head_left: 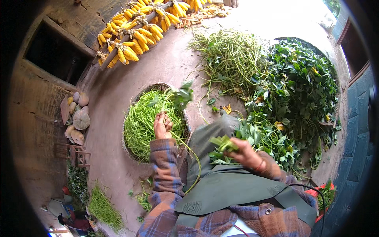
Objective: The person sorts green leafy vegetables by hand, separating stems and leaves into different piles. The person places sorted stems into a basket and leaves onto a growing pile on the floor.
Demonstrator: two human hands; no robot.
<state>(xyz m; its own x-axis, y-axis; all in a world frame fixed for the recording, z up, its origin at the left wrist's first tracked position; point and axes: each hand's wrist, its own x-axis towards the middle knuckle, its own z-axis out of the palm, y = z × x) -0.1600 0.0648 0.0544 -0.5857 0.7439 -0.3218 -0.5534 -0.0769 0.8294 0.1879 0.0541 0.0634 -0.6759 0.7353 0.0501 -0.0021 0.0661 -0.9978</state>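
Observation:
My left hand is closed on a leafy vine, over the round basket heaped with green stalks. Above the fist, the vine's leaves blur with motion, while its long bare stem curves down beside my sleeve to my lap. In my right hand, above my right thigh, is a bunch of short green stalks, also smeared. Cut leaves lie under and beyond that hand, against the dark green apron across my lap.
A tall heap of leafy vines stands at the right, beside a pile of stripped stems. Corn cobs hang from a pole at the far left. Pumpkins sit by the left wall, with more stalks on the floor.

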